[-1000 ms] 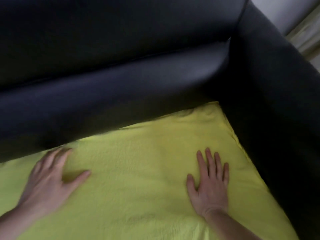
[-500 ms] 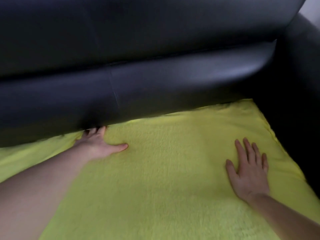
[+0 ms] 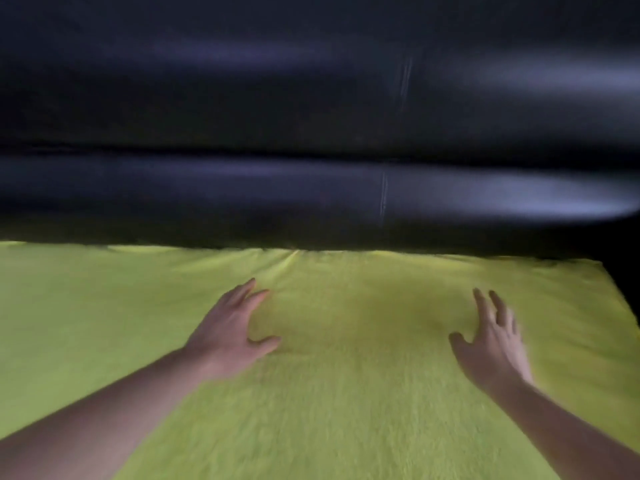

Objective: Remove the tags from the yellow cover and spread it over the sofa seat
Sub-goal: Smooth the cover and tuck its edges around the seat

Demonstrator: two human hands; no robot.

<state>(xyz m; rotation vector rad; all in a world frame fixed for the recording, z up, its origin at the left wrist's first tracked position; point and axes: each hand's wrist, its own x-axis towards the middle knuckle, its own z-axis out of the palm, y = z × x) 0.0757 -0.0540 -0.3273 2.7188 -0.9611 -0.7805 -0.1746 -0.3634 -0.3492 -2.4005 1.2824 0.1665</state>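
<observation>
The yellow cover (image 3: 346,403) lies spread flat over the sofa seat, its far edge running along the foot of the black backrest (image 3: 311,188). My left hand (image 3: 232,334) is over the middle of the cover with fingers straight and thumb out, holding nothing. To the right, my right hand (image 3: 491,344) is also over the cover, fingers spread and blurred. No tags are visible. The frame is motion-blurred.
The black sofa backrest fills the upper half of the view. A dark gap beside the armrest (image 3: 623,278) lies at the cover's right edge. Small wrinkles (image 3: 294,258) gather at the cover's far edge near the backrest.
My left hand has drawn back from the crease under the backrest toward the middle of the cover. My right hand has shifted and spread its fingers. The view has swung left.
</observation>
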